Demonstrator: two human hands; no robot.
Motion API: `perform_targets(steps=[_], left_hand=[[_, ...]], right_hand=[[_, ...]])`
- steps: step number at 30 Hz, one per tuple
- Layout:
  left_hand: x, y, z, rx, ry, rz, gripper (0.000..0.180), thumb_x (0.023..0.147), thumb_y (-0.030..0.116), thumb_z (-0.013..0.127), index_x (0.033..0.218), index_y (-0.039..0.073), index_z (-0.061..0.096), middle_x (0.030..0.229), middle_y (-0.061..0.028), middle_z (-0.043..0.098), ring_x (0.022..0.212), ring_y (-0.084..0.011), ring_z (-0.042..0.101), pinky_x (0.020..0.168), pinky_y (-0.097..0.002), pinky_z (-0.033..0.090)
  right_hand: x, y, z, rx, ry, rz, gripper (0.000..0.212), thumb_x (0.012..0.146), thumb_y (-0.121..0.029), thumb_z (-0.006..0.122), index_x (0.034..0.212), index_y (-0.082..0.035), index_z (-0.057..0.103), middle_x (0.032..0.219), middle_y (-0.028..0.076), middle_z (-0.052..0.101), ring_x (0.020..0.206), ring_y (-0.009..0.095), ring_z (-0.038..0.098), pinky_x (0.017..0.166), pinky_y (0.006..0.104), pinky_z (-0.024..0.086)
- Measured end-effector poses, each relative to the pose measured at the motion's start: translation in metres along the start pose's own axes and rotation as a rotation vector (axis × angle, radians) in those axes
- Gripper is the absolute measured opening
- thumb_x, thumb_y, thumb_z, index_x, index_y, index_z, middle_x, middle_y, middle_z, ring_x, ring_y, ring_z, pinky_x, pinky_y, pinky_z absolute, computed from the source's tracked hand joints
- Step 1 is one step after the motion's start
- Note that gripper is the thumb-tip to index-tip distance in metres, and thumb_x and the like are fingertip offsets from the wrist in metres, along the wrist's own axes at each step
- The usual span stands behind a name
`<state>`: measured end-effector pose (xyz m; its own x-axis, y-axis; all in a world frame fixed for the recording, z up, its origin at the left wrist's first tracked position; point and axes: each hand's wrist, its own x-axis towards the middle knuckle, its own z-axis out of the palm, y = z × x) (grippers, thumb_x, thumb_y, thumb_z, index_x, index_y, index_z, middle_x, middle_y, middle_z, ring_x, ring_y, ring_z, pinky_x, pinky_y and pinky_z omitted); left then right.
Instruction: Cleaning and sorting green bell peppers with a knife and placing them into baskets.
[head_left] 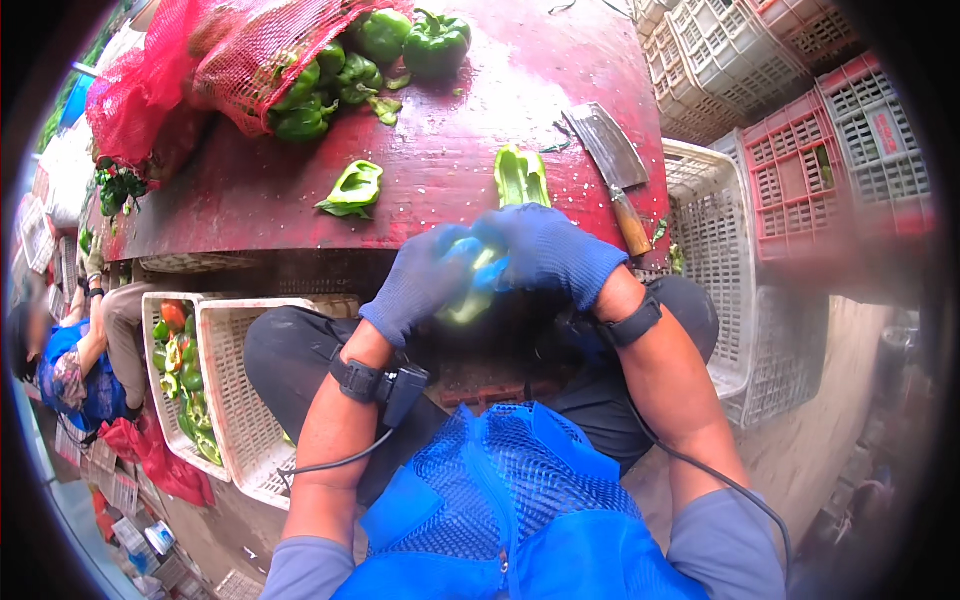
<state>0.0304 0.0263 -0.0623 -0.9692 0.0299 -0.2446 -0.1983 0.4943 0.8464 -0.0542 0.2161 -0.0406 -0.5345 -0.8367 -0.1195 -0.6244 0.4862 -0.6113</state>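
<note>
Both my hands wear blue knit gloves and meet just off the near edge of the red table. My left hand and my right hand are closed round a light green bell pepper piece, partly hidden by the fingers and blurred. Just beyond my right hand lies a cut pepper piece, its hollow side up. Another cut pepper piece rests on the table to the left. Right of my hands, a cleaver with a wooden handle lies flat near the table's right edge.
A red mesh bag spills whole green peppers at the far left. White crates stand beside my left knee, one holding peppers. A white crate is at my right, with stacked crates beyond. Another person sits at far left.
</note>
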Motion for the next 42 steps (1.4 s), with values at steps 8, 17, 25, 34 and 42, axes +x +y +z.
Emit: perform_targets(steps=[8,17,25,34,42], left_hand=[[0.000,-0.008,0.008,0.023,0.084,0.007,0.024,0.093,0.013,0.063,0.113,0.000,0.065,0.093,-0.0076,0.070,0.084,-0.0102,0.062,0.079,-0.0287,0.052],[-0.005,0.002,0.005,0.084,0.134,0.100,0.022,0.091,0.012,0.066,0.109,0.000,0.067,0.091,-0.0071,0.069,0.083,-0.0089,0.061,0.077,-0.0283,0.051],[-0.002,0.005,0.003,-0.044,0.094,0.019,0.018,0.093,0.011,0.063,0.107,0.001,0.067,0.087,-0.0036,0.067,0.081,-0.0065,0.057,0.074,-0.0262,0.050],[0.000,0.005,0.002,0.000,0.136,0.010,0.017,0.092,0.011,0.063,0.104,-0.001,0.068,0.090,-0.0069,0.070,0.083,-0.0095,0.062,0.077,-0.0292,0.052],[0.008,-0.005,0.001,0.001,0.180,-0.124,0.015,0.092,0.011,0.063,0.100,-0.001,0.068,0.085,-0.0064,0.069,0.078,-0.0111,0.062,0.074,-0.0296,0.051]], right_hand=[[0.000,-0.005,-0.008,0.051,-0.080,0.087,0.047,0.075,-0.038,0.077,0.110,-0.008,0.067,0.098,0.019,0.069,0.093,0.037,0.067,0.082,0.0441,0.053],[0.004,-0.006,-0.010,0.007,-0.124,0.123,0.049,0.075,-0.044,0.075,0.109,-0.011,0.068,0.097,0.018,0.069,0.093,0.037,0.067,0.081,0.0447,0.053],[0.000,-0.015,-0.005,0.000,0.009,0.124,0.032,0.076,-0.034,0.070,0.092,-0.006,0.069,0.089,0.021,0.069,0.090,0.039,0.066,0.079,0.0464,0.052],[0.002,-0.023,0.010,-0.231,0.024,0.194,0.044,0.078,-0.050,0.072,0.100,-0.013,0.068,0.099,0.019,0.066,0.092,0.037,0.067,0.080,0.0475,0.053],[0.005,-0.031,0.021,-0.367,0.245,0.149,0.032,0.073,-0.040,0.075,0.086,-0.011,0.068,0.084,0.012,0.065,0.078,0.030,0.068,0.066,0.0441,0.054]])
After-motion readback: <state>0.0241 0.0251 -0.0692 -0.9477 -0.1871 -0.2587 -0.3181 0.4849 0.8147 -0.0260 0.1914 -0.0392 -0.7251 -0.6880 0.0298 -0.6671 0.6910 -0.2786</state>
